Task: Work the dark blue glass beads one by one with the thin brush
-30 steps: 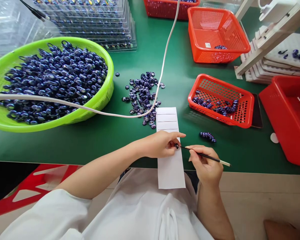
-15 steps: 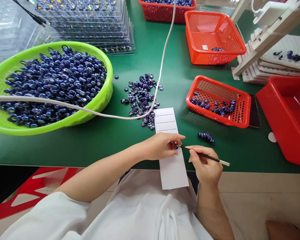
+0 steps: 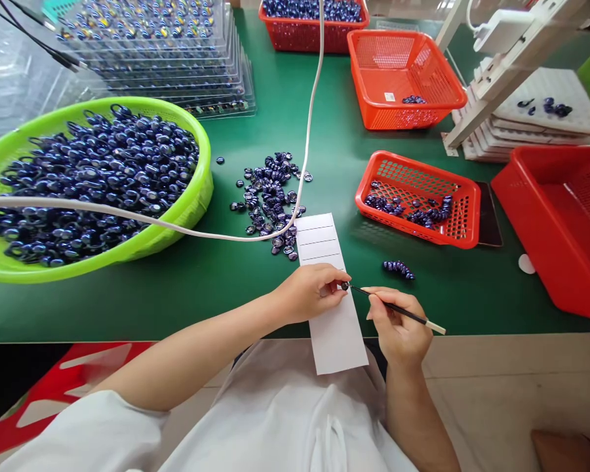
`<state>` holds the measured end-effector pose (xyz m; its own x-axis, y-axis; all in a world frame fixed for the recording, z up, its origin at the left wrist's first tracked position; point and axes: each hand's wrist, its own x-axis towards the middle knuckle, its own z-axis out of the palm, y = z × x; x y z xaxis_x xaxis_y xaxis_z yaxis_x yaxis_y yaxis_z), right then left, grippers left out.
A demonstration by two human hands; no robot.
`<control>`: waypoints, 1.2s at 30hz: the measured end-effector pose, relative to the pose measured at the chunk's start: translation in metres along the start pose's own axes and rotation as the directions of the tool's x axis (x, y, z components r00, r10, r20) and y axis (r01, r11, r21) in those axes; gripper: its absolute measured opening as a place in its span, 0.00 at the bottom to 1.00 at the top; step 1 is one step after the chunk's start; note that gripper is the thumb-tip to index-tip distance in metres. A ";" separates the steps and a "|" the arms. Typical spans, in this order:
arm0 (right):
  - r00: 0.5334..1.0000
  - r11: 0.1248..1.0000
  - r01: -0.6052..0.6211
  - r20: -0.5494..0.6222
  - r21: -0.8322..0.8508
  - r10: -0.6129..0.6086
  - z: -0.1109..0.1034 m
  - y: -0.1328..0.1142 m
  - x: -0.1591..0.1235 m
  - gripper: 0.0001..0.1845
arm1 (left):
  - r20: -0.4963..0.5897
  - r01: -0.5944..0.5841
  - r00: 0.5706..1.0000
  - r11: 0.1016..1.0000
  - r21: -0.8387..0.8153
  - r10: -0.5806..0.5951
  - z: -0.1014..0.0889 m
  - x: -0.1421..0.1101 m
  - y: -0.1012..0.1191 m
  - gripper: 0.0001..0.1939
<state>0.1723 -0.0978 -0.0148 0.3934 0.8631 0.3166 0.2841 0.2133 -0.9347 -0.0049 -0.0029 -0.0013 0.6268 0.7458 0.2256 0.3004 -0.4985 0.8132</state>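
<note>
Just below the center of the frame, the left hand [image 3: 319,292] pinches a small dark shiny bead [image 3: 345,286] above the long white paper strip [image 3: 334,314]. The right hand [image 3: 400,324], close by but apart, grips a thin black pen-like tool [image 3: 403,311], its tip at the bead.

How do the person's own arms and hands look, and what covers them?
The left hand and right hand wear no gloves, and no watch or bracelet shows. A short, loose, plain white sleeve shows on the left; the right one is unclear.
</note>
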 end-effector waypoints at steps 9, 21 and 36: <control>0.994 0.996 -0.040 -0.096 0.078 0.047 0.002 -0.004 0.003 0.03 | 0.017 0.026 1.000 0.999 -0.019 -0.026 0.002 -0.001 0.000 0.12; 0.998 0.999 -0.038 -0.059 0.004 0.038 0.003 -0.001 0.000 0.04 | -0.006 0.008 1.000 1.000 -0.030 -0.008 0.003 0.000 -0.002 0.13; 0.999 0.999 -0.010 -0.041 -0.053 0.008 0.002 0.001 0.000 0.04 | 0.007 0.045 0.999 0.998 -0.041 -0.044 0.003 0.000 -0.002 0.12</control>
<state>0.1704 -0.0967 -0.0158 0.4312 0.8452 0.3157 0.3262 0.1802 -0.9280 -0.0029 -0.0031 -0.0047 0.6180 0.7640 0.1855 0.2981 -0.4461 0.8439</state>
